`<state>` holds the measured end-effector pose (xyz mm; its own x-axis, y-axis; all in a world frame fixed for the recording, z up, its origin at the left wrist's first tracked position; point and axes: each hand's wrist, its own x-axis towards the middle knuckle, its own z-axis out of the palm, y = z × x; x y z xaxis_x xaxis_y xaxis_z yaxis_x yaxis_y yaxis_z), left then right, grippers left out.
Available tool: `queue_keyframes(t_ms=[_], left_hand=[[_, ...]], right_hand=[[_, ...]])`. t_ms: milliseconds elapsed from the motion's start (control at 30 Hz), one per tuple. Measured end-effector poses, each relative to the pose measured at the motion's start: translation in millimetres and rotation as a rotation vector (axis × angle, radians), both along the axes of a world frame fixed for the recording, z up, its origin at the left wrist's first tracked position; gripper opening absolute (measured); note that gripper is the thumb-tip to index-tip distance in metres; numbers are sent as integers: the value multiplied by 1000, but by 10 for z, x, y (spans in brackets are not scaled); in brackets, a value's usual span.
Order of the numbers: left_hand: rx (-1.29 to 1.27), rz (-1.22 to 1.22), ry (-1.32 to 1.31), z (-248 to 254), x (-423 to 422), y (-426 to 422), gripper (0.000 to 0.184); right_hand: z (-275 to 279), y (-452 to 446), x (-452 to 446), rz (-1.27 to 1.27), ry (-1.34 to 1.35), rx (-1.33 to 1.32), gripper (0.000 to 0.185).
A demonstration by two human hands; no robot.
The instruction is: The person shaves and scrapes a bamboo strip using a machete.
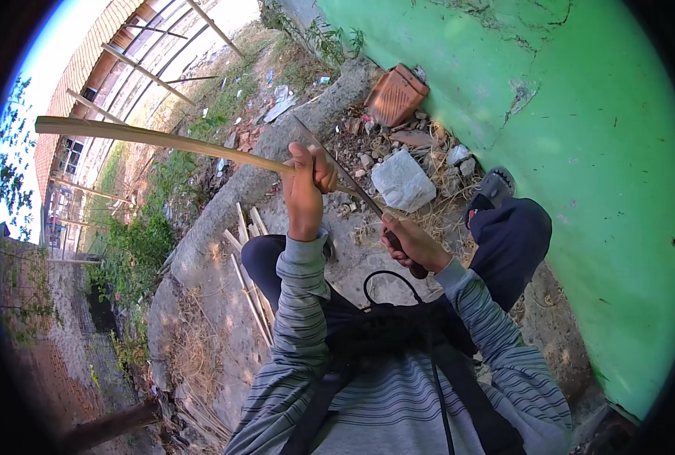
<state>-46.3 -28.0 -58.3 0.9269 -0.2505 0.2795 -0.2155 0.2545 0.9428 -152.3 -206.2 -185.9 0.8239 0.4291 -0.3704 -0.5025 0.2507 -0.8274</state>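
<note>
My left hand (pixel 307 182) is closed round a long pale wooden strip (pixel 178 142), its thumb raised along it. The strip reaches far to the upper left, and its short end lies right of the hand. In my right hand (pixel 412 244) is the dark handle of a long thin knife (pixel 349 178). The blade points up and left, crossing the strip just right of my left hand; whether they touch, I cannot tell. More pale strips (pixel 248 284) lie on the ground beside my left knee.
A white stone block (pixel 403 180) and an orange clay tile (pixel 397 95) sit among rubble ahead. The green wall (pixel 595 212) rises close on the right. A raised concrete edge (pixel 231 197), plants and a brick wall (pixel 49 334) are to the left.
</note>
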Motion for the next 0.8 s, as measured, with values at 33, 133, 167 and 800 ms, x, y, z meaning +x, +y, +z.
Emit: queue_keyframes(t_ms=[33,133,167,800], left_hand=[[-3,4,-13,-1,-22,-4,65],[-8,-6,-20,0,-83,7,65],[-8,-17,-14,3,-103,14,65],[-128,-81,13,-119,-193,199,63]], right_hand=[[11,-6,-5,-1,4,-1,56],[-11,-27,17,-4,-49,-36,60],[-118,-29,27,-19,-14,-54,60],[-767,138,49,-115,93,-149,62]])
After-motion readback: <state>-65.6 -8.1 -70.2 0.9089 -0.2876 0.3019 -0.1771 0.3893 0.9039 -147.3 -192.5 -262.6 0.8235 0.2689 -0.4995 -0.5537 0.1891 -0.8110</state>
